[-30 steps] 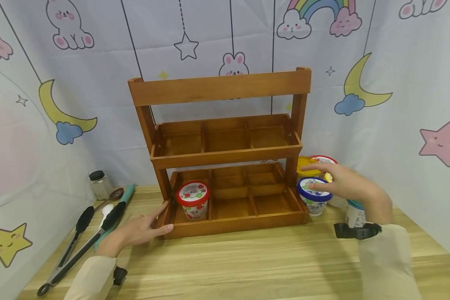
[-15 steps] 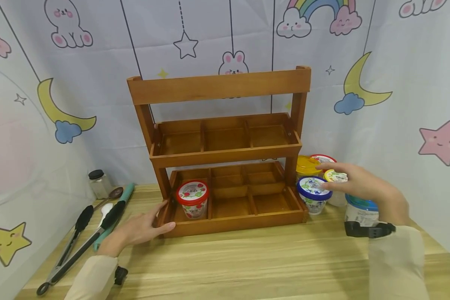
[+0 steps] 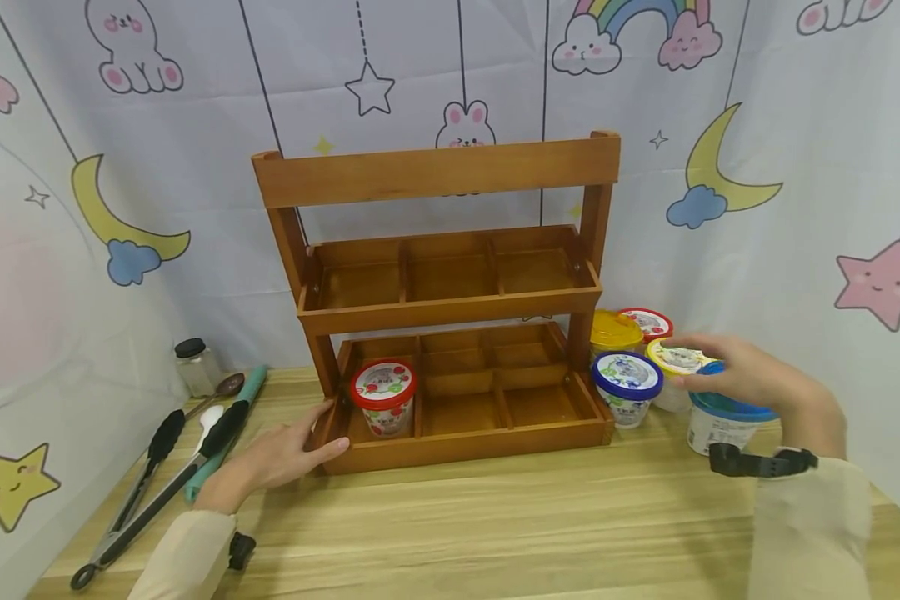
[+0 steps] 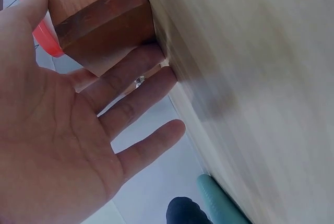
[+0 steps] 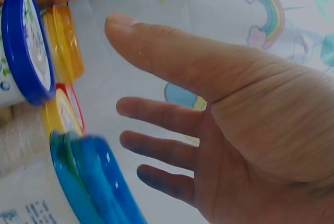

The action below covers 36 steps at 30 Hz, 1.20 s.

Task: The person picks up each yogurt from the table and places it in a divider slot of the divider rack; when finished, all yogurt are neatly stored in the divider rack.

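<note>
My left hand (image 3: 276, 457) touches the left front corner of a brown wooden two-tier rack (image 3: 465, 452), fingers along its side and thumb at the front board. In the left wrist view its fingers (image 4: 141, 98) are straight and spread. A red-lidded tub (image 3: 384, 396) stands in the rack's lower left front compartment. My right hand (image 3: 765, 379) hovers over the tubs at the right, fingers spread and holding nothing. Below it are a blue-lidded tub (image 5: 104, 177) and a yellow-lidded tub (image 3: 675, 357). A dark-blue-lidded tub (image 3: 627, 379) stands beside the rack's right end.
Behind these are a yellow-domed tub (image 3: 615, 330) and another red-lidded tub (image 3: 648, 323). On the left lie black-tipped tongs (image 3: 150, 492), a teal-handled utensil (image 3: 253, 385), a white spoon (image 3: 210, 418) and a dark ladle (image 3: 230, 384). A black-capped jar (image 3: 197, 367) stands behind them.
My right hand has moved right, from above the dark-blue-lidded tub to above the yellow- and blue-lidded ones, uncovering the tubs behind. My left hand has stayed at the rack's corner.
</note>
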### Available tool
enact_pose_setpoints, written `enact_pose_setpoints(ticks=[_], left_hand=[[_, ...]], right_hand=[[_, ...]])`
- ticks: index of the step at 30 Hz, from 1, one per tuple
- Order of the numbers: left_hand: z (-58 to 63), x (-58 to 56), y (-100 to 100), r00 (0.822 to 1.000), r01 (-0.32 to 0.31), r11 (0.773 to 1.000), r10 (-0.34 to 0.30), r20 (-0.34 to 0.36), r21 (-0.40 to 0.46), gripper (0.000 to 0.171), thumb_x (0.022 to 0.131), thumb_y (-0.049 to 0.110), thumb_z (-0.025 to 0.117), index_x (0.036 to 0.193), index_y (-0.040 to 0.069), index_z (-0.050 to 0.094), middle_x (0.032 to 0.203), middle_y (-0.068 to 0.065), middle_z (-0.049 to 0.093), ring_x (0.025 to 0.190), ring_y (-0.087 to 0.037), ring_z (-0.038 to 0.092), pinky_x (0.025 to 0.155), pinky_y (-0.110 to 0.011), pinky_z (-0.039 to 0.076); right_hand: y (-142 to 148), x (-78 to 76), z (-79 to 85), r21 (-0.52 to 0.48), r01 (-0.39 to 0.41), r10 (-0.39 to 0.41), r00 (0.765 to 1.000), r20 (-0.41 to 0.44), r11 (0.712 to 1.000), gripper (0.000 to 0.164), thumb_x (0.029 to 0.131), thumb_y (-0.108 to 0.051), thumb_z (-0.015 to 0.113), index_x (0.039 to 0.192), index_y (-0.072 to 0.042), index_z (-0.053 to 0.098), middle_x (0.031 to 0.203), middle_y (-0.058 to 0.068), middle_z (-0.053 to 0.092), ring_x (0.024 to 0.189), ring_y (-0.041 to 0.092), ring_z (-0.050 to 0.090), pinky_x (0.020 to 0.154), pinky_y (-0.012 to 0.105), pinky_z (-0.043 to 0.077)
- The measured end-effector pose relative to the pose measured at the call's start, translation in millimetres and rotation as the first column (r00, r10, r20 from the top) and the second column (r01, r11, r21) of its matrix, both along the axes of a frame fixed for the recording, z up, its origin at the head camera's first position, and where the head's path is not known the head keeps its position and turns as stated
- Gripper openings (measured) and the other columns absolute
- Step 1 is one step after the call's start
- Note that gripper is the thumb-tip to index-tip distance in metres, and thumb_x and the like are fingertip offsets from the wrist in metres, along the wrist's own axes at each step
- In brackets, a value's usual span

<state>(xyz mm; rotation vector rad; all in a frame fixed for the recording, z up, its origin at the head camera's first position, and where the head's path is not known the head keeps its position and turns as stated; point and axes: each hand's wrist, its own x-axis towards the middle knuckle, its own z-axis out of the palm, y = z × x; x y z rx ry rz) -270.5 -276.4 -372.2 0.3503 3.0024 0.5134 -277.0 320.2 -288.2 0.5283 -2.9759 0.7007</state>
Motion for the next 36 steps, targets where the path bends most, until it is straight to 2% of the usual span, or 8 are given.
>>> enact_pose_setpoints(ticks=[8,13,18,23,36], left_hand=[[1.3,1.1,1,1.0,0.004,1.0,-0.004,0.0,0.016,0.09,0.095,0.065,0.051,0.158,0.007,0.026,0.134,-0.037,0.053,0.112,-0.052,0.06,0.093,-0.063,0.046],[1.6,0.8,2,1.0,0.004,1.0,-0.004,0.004,0.018,0.089,0.095,0.065,0.051,0.158,0.007,0.026,0.133,-0.037,0.054,0.111,-0.053,0.06,0.093,-0.063,0.045],[1.3,0.8,2,1.0,0.004,1.0,-0.004,0.013,0.023,0.09,0.095,0.065,0.052,0.158,0.007,0.025,0.134,-0.038,0.053,0.111,-0.053,0.06,0.093,-0.064,0.045],[1.5,1.6,1,1.0,0.004,0.999,-0.004,0.019,0.033,0.09,0.095,0.065,0.051,0.158,0.007,0.024,0.137,-0.038,0.05,0.114,-0.054,0.057,0.094,-0.064,0.045],[2.6,2.1,2,1.0,0.005,0.999,-0.006,0.027,0.035,0.09,0.095,0.065,0.051,0.158,0.007,0.024,0.135,-0.039,0.051,0.114,-0.055,0.057,0.093,-0.064,0.045]], right_hand=[[17,-1.9,-9.6,0.014,0.049,-0.049,0.998,0.048,0.999,0.07,0.094,-0.04,0.07,0.148,-0.005,0.044,0.148,0.04,0.033,0.124,0.06,0.038,0.089,0.078,0.036],[29,-2.1,-15.2,0.018,0.062,-0.063,0.996,0.069,0.998,0.069,0.095,-0.037,0.07,0.147,-0.002,0.043,0.143,0.044,0.035,0.115,0.059,0.045,0.082,0.074,0.044],[37,-2.7,-20.6,0.001,0.092,-0.091,0.985,0.146,0.996,0.074,0.093,-0.036,0.072,0.147,0.001,0.039,0.137,0.045,0.035,0.109,0.06,0.047,0.076,0.066,0.051],[38,-4.3,-22.4,-0.001,0.106,-0.103,0.972,0.213,0.994,0.08,0.091,-0.039,0.073,0.149,0.001,0.035,0.136,0.046,0.032,0.109,0.063,0.045,0.075,0.064,0.053],[25,-2.3,-15.4,0.043,0.109,-0.115,0.97,0.215,0.993,0.076,0.089,-0.046,0.074,0.145,-0.005,0.045,0.136,0.042,0.038,0.108,0.055,0.048,0.076,0.062,0.052]])
